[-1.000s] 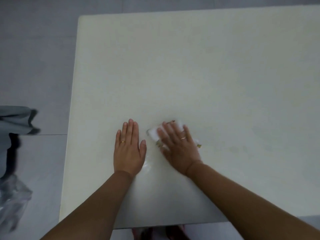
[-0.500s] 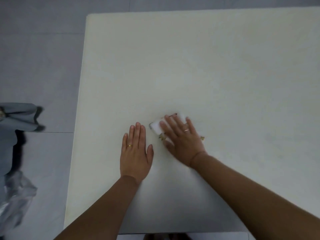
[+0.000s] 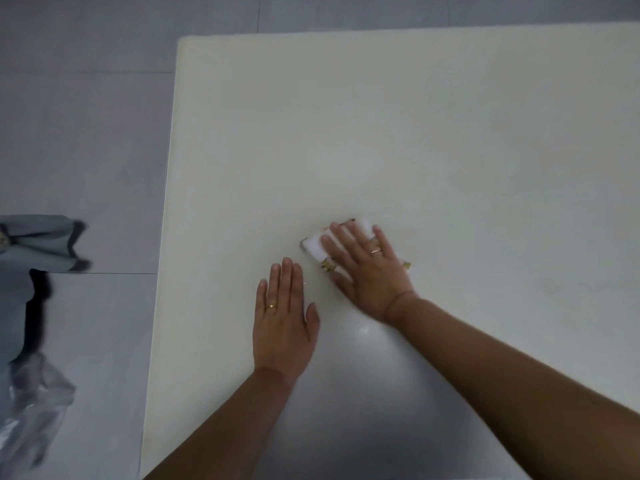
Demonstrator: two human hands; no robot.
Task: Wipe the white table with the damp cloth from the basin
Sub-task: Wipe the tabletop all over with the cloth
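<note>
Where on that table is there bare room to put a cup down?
The table is bare beyond the cloth toward the far edge, and right of the right hand. It is crowded only near the front, around the left hand.

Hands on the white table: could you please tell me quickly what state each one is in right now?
Left hand: open, flat on the table, holding nothing.
Right hand: open, pressed flat on the cloth.
</note>
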